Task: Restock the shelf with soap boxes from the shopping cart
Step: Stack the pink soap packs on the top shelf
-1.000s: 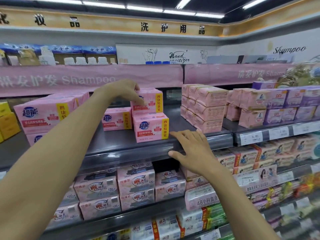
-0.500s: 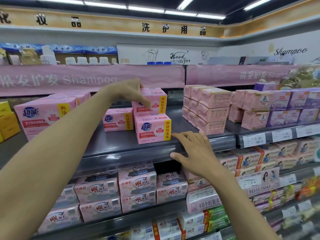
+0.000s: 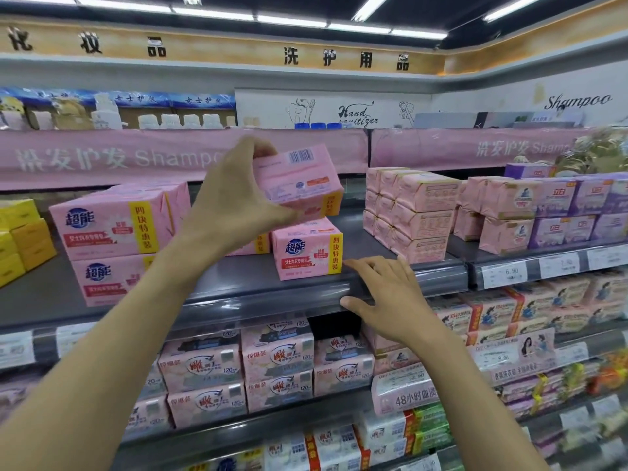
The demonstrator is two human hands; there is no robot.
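Left hand (image 3: 234, 202) has lifted + tilted top soap box (image 3: 299, 180), gripping it over lower box (image 3: 307, 249). Right hand (image 3: 384, 297) lies flat on shelf edge (image 3: 272, 294); pink packs (image 3: 407, 212) nr right.

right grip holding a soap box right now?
No: the right grip rests with fingers spread on the shelf's front edge, while only the left grip holds a pink soap box.

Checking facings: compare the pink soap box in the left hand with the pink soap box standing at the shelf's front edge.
The held pink soap box is tilted in the left hand; the shelf-edge pink soap box sits flat on the grey shelf. The held one shows its barcode side; the shelf one shows its blue logo. Both have a yellow stripe.
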